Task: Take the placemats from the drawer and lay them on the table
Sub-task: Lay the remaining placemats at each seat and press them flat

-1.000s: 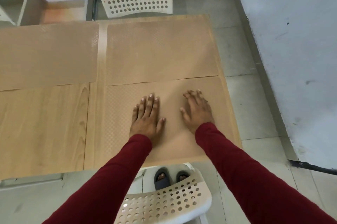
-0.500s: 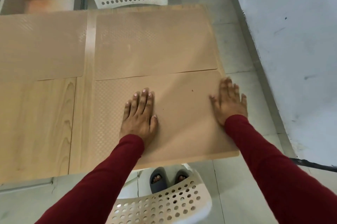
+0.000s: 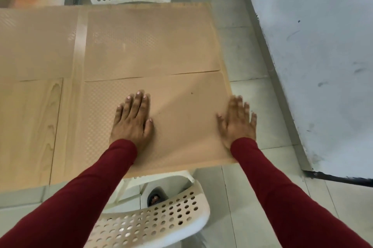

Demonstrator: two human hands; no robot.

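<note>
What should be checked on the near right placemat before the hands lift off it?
1. Left hand flat on near right placemat: ok.
2. Right hand at the mat's right edge, fingers straight: ok, though blurred.
3. Mat lying flat, no visible curl: ok.
4. Mat's far edge meets far right placemat without a gap: ok.
5. Mat's right edge within the table: cannot tell.
6. Near left spot covered: not ok, bare wood.
</note>
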